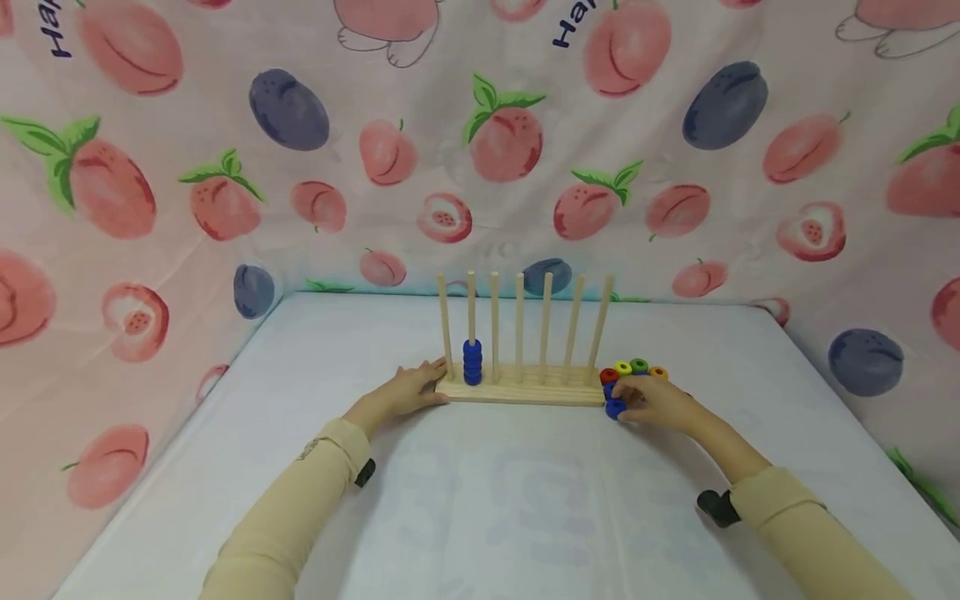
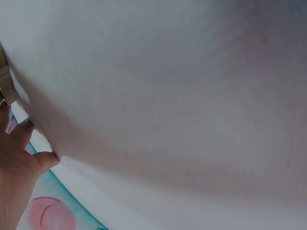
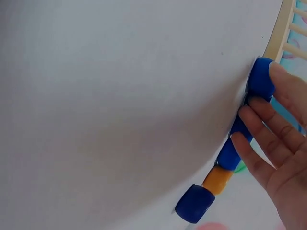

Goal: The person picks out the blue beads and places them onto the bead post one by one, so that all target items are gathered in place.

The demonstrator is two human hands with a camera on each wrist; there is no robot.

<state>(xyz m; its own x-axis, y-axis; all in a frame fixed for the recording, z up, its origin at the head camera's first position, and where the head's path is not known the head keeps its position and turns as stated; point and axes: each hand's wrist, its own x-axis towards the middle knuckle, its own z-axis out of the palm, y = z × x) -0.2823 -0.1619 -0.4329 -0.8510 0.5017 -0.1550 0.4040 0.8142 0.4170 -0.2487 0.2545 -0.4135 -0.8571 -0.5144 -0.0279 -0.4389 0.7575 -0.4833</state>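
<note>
A pale wooden peg rack (image 1: 517,393) with several upright pegs stands on the white table. Several blue beads (image 1: 472,363) are stacked on its second peg from the left. My left hand (image 1: 408,390) holds the rack's left end, thumb at the front and fingers toward the back. In the left wrist view, the left hand (image 2: 19,163) shows spread fingers by the wooden end. Beyond the rack's right end, my right hand (image 1: 660,404) pinches a blue bead (image 3: 260,77) between thumb and fingertips. Other fingers are close to more blue beads (image 3: 228,154).
Red (image 1: 609,377), yellow (image 1: 623,367), green (image 1: 639,365) and orange beads (image 1: 658,372) lie behind the right hand, partly covered by it. A fruit-print cloth (image 1: 450,167) hangs behind the white table (image 1: 480,500). Dark wrist devices (image 1: 718,507) sit by both cuffs.
</note>
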